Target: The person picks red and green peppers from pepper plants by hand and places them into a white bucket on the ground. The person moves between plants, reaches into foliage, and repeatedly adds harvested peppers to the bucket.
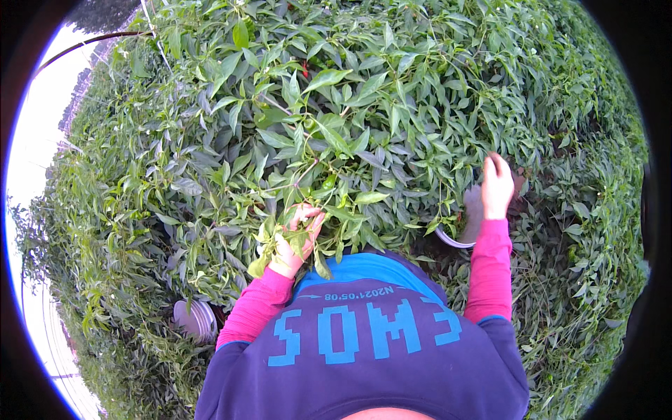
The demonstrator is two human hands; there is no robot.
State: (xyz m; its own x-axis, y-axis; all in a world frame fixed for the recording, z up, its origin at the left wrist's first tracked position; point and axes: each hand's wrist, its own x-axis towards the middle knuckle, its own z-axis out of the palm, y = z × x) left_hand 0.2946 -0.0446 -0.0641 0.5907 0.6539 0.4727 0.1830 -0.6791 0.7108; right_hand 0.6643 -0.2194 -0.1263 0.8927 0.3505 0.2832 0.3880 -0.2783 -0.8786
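Dense green pepper plants [336, 136] spread out before me. Among their leaves and stems, close to my waist, is my left hand [299, 239], its fingers curled around a leafy pepper branch [268, 252]. My right hand [496, 184] is raised at the right, above a white bucket [455, 242] that leaves partly cover; its fingers point away from me and are close together. Whether something small is between them cannot be told. A red pepper [305, 68] shows among the leaves farther off.
A second pale bucket [197, 321] lies among the plants to my lower left. A curved dark hoop [94, 39] and thin lines stand at the upper left. Foliage surrounds me on both sides, with a shaded gap at the right.
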